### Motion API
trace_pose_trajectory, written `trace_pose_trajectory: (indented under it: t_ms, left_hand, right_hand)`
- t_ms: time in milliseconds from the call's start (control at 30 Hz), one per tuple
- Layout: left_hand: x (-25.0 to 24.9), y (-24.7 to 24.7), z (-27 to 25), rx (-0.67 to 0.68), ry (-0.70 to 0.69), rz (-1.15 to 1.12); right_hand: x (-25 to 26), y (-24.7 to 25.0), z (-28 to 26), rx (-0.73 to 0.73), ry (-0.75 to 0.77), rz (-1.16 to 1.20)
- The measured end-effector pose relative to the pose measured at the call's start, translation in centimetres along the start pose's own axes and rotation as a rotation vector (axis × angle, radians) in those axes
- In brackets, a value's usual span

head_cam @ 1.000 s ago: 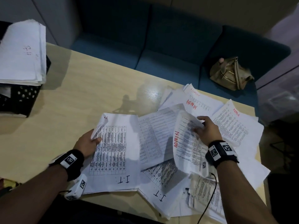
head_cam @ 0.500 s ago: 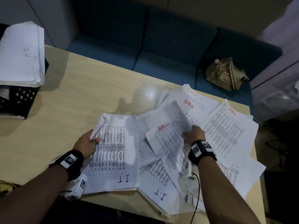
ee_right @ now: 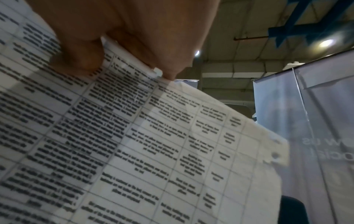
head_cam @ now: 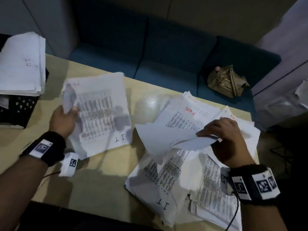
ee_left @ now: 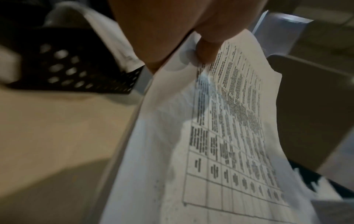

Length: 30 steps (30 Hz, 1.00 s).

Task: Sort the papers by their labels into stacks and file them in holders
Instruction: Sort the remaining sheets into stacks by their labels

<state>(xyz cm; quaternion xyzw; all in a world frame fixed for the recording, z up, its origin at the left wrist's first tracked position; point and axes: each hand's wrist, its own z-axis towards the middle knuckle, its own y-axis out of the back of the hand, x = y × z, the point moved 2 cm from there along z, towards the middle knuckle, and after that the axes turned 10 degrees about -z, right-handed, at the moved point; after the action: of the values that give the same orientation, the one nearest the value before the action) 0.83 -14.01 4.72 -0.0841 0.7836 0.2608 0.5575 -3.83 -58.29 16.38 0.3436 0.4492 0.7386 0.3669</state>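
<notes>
Left hand [head_cam: 62, 120] pinches an I.T sheet [head_cam: 100, 114] beside the black holder [head_cam: 15, 109]. Right hand [head_cam: 223, 135] grips an ADMIN sheet [head_cam: 176, 129]; most papers [head_cam: 183, 180] remain unsorted.

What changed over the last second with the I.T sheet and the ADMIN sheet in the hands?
The left hand has lifted the I.T sheet off the pile and carried it left, toward the black holder. The right hand, still pinching the ADMIN sheet, swung it over and right above the pile. The holder's stack and the tan bag stayed put.
</notes>
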Motion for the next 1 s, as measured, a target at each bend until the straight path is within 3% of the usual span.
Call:
trace_pose_trajectory:
  t_ms: [100, 200, 300, 333, 400, 433, 467, 533, 567, 633, 733, 800, 867, 900, 967, 1000]
  left_hand:
    - [-5.5, -3.5, -3.4, 0.245, -0.097, -0.159]
    - [-7.7, -7.5, -7.6, 0.636, -0.013, -0.318]
    - [-7.4, -9.9, -9.7, 0.723, -0.028, -0.334]
    - [-7.8, -10.0, -9.9, 0.726, -0.056, -0.327]
    - [-8.0, -8.9, -8.9, 0.622, -0.282, -0.244]
    - [-7.7, -8.1, -8.0, 0.544, -0.323, -0.239]
    - [-7.9, -6.9, -7.2, 0.441, -0.339, -0.242]
    - [-8.4, -5.6, -5.4, 0.233, -0.199, -0.333]
    - [-8.4, -4.7, -4.1, 0.153, -0.227, -0.349]
    - [-9.6, -3.2, -3.3, 0.124, -0.411, -0.207]
    - [-11.4, -3.0, -3.3, 0.162, -0.507, -0.049]
    - [-11.7, -4.0, -3.7, 0.362, -0.484, -0.047]
    - [-11.3, -5.9, -5.2, 0.812, -0.187, -0.265]
    - [-11.6, -6.7, -6.6, 0.954, -0.061, -0.396]
    - [-12.2, -8.4, -9.2, 1.046, 0.013, -0.582]
    - [-12.1, -9.2, -10.4, 1.167, 0.038, -0.698]
  right_hand:
    - [1.2, 0.0, 0.6, -0.071, -0.027, 0.050]
    - [1.1, -0.8, 1.4, -0.155, -0.203, 0.186]
    - [0.3, -1.1, 1.9, -0.206, -0.339, 0.329]
    - [0.2, -0.9, 1.9, -0.200, -0.304, 0.320]
    - [0.6, -0.1, 1.7, -0.149, -0.181, 0.243]
    - [0.9, 0.3, 1.5, -0.101, -0.129, 0.189]
    - [1.2, 0.4, 1.2, -0.047, -0.089, 0.142]
    - [2.0, 0.3, 0.4, 0.043, -0.020, 0.116]
    - [2.4, 0.0, 0.0, 0.071, 0.007, 0.124]
    - [2.8, -0.9, -0.8, 0.100, 0.037, 0.173]
    - [2.9, -1.4, -0.6, 0.088, 0.024, 0.264]
    - [3.1, -1.2, 0.4, 0.042, -0.005, 0.321]
    - [3.2, -0.7, 1.4, -0.047, -0.013, 0.397]
    - [3.1, -0.5, 1.9, -0.108, -0.029, 0.432]
    - [2.7, -0.4, 2.4, -0.241, -0.091, 0.457]
    - [2.6, -0.5, 2.5, -0.314, -0.137, 0.446]
